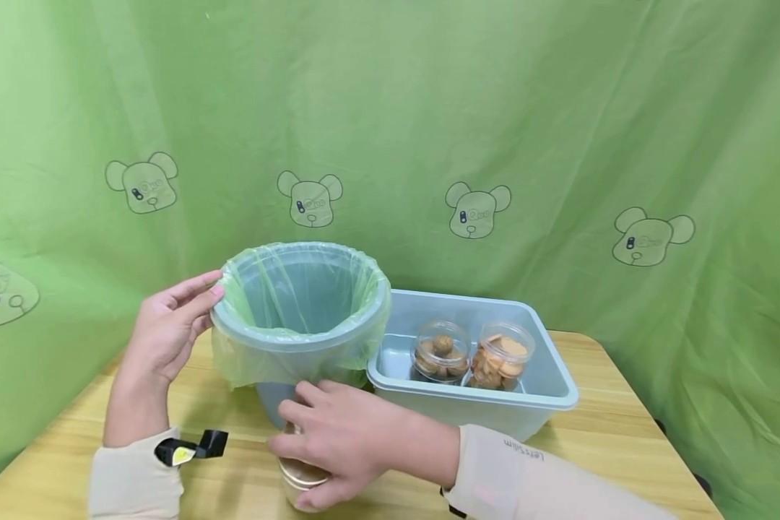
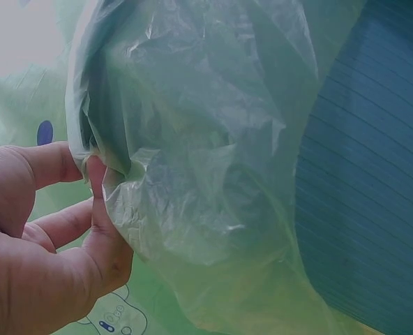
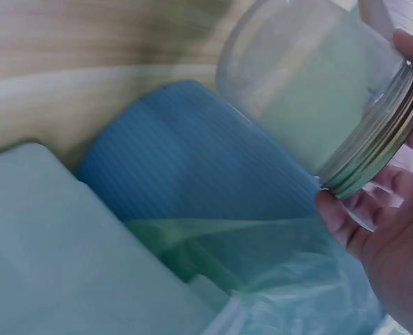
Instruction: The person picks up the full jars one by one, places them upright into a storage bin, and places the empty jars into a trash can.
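Note:
A light blue trash bin [image 1: 274,403] stands upright at the middle left. A thin green plastic bag [image 1: 247,361] lines it, folded out over the rim. With thumb and fingers, my left hand [image 1: 172,328] holds the bin's left rim and the bag there; the bag [image 2: 206,181] fills much of the left wrist view. In front of the bin, my right hand [image 1: 347,433] grips a clear round jar [image 3: 297,91] from above, fingers spread around its gold-coloured lid [image 3: 384,136]. In the head view this hand covers most of the jar.
A blue rectangular basin [image 1: 468,404] sits right of the bin, close against it. Inside are two clear jars, one with walnuts [image 1: 440,354], one with orange-tan cookies [image 1: 502,357]. The wooden table [image 1: 611,404] is backed by a green curtain [image 1: 390,108] with bear drawings.

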The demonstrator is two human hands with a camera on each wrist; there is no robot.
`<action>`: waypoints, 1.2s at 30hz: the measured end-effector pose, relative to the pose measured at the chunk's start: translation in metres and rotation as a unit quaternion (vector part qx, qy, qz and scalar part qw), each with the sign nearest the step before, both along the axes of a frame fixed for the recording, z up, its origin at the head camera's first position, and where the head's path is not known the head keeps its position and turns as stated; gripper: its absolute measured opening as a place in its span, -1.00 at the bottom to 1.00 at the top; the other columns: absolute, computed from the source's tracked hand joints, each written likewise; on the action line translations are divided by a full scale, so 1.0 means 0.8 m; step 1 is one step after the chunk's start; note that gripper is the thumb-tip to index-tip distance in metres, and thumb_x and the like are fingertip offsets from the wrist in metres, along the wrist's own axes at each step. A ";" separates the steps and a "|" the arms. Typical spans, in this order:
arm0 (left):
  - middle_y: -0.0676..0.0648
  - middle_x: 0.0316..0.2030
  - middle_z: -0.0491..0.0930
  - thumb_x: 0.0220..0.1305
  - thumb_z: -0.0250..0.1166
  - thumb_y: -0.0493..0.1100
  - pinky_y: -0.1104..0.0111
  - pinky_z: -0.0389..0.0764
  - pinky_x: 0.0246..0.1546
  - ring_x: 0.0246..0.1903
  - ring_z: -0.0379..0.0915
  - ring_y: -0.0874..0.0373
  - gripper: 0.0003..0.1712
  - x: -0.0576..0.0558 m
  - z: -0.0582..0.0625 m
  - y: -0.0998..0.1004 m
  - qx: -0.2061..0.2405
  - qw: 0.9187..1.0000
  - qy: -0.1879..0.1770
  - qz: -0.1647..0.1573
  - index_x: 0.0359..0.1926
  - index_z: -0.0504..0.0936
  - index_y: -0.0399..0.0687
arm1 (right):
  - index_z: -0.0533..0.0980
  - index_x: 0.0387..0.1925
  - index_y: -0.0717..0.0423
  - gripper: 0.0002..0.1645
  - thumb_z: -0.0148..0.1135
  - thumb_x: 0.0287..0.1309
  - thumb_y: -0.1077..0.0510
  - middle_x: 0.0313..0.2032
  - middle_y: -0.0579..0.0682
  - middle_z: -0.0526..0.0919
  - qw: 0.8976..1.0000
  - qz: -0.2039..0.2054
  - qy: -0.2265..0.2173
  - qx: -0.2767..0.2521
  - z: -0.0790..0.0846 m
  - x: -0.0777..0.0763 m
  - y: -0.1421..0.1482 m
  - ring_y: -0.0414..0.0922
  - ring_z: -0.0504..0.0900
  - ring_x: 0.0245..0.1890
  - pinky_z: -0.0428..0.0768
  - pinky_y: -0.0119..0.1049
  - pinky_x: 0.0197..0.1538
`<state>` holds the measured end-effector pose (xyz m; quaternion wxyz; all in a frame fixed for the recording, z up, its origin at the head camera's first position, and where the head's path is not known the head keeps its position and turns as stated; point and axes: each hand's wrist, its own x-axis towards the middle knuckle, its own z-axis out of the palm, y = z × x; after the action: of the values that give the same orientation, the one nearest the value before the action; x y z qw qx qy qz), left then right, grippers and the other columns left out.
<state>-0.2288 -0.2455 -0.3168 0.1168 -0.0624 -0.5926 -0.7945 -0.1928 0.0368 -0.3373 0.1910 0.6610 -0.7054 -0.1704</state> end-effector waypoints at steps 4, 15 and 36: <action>0.02 -0.09 0.72 0.32 0.44 -0.24 0.47 0.66 -0.20 -0.23 0.64 0.24 -0.65 0.001 0.000 0.000 0.002 1.000 -0.003 -0.001 0.12 0.70 -0.12 | 0.49 0.16 -0.26 -0.25 -0.10 0.24 -0.61 -0.15 -0.17 0.44 1.000 0.003 0.013 -0.009 0.018 0.007 -0.004 -0.12 0.36 -0.23 0.44 -0.32 -0.26; 0.02 -0.09 0.72 0.33 0.42 -0.26 0.47 0.67 -0.18 -0.21 0.64 0.24 -0.68 -0.001 -0.001 0.000 0.003 1.000 0.004 -0.002 0.09 0.71 -0.11 | 0.49 0.23 -0.29 -0.24 -0.08 0.22 -0.59 -0.03 -0.17 0.48 0.999 0.013 0.039 -0.014 0.077 0.027 -0.023 -0.12 0.41 -0.14 0.48 -0.31 -0.18; 0.13 -0.02 0.67 0.35 0.41 -0.19 0.44 0.66 -0.09 -0.03 0.53 0.22 -0.67 0.006 0.000 -0.009 -0.045 0.999 -0.026 0.010 0.12 0.70 0.15 | 0.47 0.28 -0.15 -0.26 0.01 0.31 -0.49 0.08 -0.10 0.50 0.996 0.015 -0.031 -0.084 0.201 0.022 -0.052 -0.12 0.44 -0.02 0.48 -0.30 0.02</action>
<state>-0.2241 -0.2526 -0.3166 0.1064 -0.0405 -0.6311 -0.7673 -0.1750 -0.0045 -0.1762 0.2266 0.6580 -0.7128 -0.0867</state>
